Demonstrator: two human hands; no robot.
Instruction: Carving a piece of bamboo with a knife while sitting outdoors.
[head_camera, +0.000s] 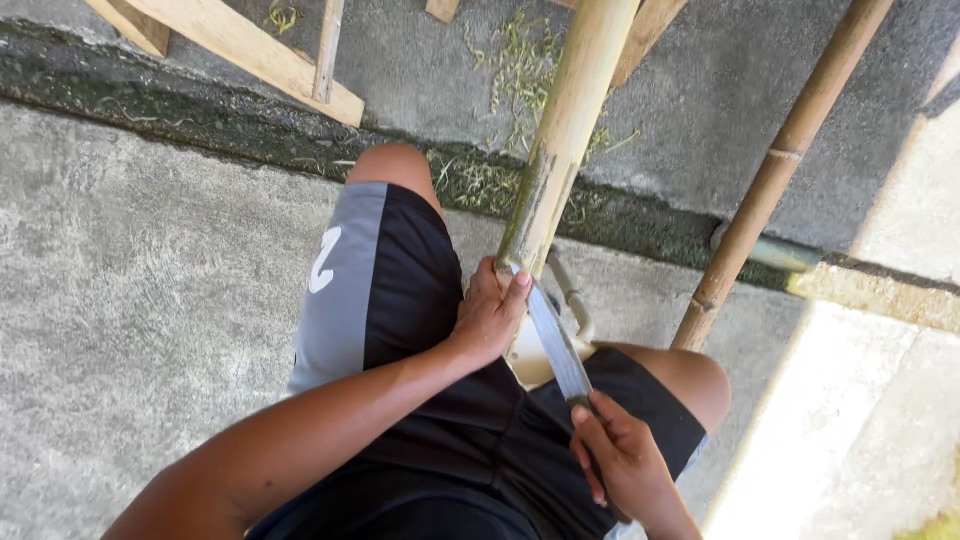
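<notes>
Head camera, looking straight down at a seated person's lap on grey concrete. The only marking in view is a white numeral on the grey side panel of the black shorts (400, 330), over the left thigh. A thick bamboo pole (570, 120) — pale yellow, green near its lower end — slants from the top of the picture down between the knees. The left hand (487, 315) is closed around the pole's lower end, thumb pointing up. The right hand (620, 460) grips the handle of a long knife (555, 340), fingers curled tight; the grey blade angles up to touch the pole just beside the left thumb. A thinner brown bamboo pole (775, 170) leans to the right, well apart from both hands.
</notes>
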